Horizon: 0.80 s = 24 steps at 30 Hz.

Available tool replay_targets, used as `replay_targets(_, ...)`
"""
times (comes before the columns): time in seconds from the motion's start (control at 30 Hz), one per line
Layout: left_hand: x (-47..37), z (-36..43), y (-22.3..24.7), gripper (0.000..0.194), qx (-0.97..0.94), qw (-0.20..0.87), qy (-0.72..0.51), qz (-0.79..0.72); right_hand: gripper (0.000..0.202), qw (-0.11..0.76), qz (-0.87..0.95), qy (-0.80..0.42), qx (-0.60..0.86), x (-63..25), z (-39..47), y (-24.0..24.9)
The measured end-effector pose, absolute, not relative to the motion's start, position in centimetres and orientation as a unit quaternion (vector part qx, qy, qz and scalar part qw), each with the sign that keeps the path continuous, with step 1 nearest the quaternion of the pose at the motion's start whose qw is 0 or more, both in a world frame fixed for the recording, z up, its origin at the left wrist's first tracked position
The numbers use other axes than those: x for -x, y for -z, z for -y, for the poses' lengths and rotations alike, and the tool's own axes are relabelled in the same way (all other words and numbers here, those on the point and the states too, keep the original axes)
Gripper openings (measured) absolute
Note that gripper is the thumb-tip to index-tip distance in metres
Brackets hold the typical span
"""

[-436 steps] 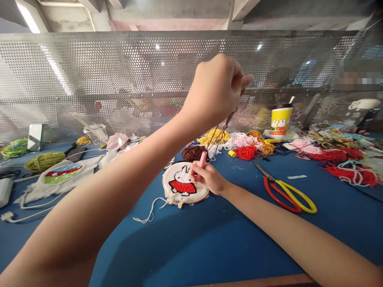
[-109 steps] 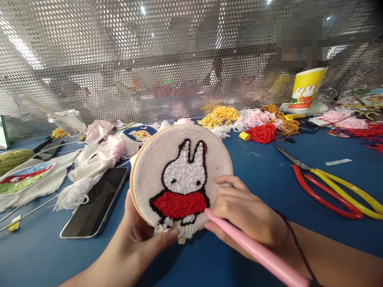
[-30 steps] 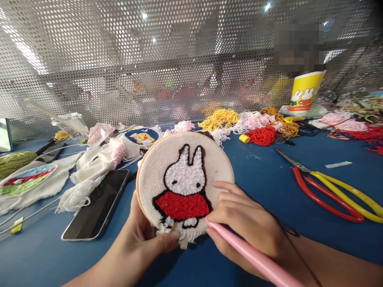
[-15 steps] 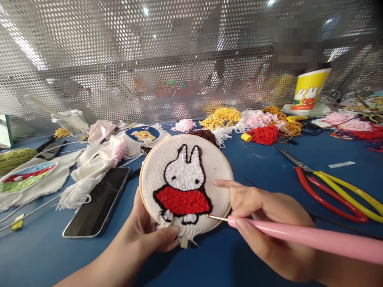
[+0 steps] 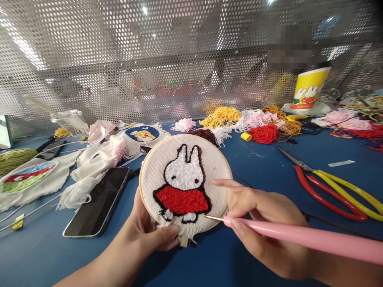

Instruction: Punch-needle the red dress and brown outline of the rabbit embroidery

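My left hand (image 5: pixel 155 231) grips the lower left edge of a round embroidery hoop (image 5: pixel 220 159), thumb on the front. Stretched in the hoop is cream cloth with a yarn rabbit (image 5: pixel 183 175): white head, red body, black outline, white feet. White fringe hangs at the bottom by the hoop's clasp (image 5: pixel 184 241). In my right hand (image 5: pixel 263 227) is a pink punch needle (image 5: pixel 299 235), held like a pen. Its thin metal tip touches or nearly touches the cloth just right of the feet. One right finger points at the cloth's right side.
A black phone (image 5: pixel 98 203) lies left of the hoop. Scissors (image 5: pixel 332 187) with red and yellow handles lie at right. Behind are yarn bundles (image 5: pixel 224 115), finished cloth pieces (image 5: pixel 30 177) and a yellow cup (image 5: pixel 311 89). A perforated metal panel (image 5: pixel 179 59) stands at the back.
My right hand and the punch needle have shifted slightly left, the tip moving a little toward the rabbit's feet. The hoop and my left hand are nearly still.
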<state>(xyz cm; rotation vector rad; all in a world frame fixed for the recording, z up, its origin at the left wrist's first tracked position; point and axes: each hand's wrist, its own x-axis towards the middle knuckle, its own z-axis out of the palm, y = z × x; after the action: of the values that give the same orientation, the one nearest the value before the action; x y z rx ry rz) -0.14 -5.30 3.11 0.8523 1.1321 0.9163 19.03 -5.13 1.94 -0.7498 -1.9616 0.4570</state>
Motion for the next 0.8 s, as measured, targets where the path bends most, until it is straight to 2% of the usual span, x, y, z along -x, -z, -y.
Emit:
replay_targets(0.23,0.3,5.3,-3.0,0.078,-0.382,0.672,-0.402,-0.491,0.011,0.459,0.825,-0.130,0.304,-18.8,4.9,-2.0)
replay_targets(0.47,0.2,5.5,-2.7,0.092,-0.394,0.645,-0.419,-0.503,0.013,0.440,0.833,-0.078,0.325,-18.4,4.8,-2.6)
replay_targets(0.67,0.0,5.5,-2.4,0.092,-0.428,0.620,-0.469,-0.461,0.010,0.464,0.830,-0.066,0.302,-18.0,4.7,-2.2)
replay_targets(0.8,0.3,5.3,-2.0,0.089,-0.465,0.615,-0.465,-0.436,0.013,0.426,0.847,-0.032,0.316,-18.0,4.7,-2.3)
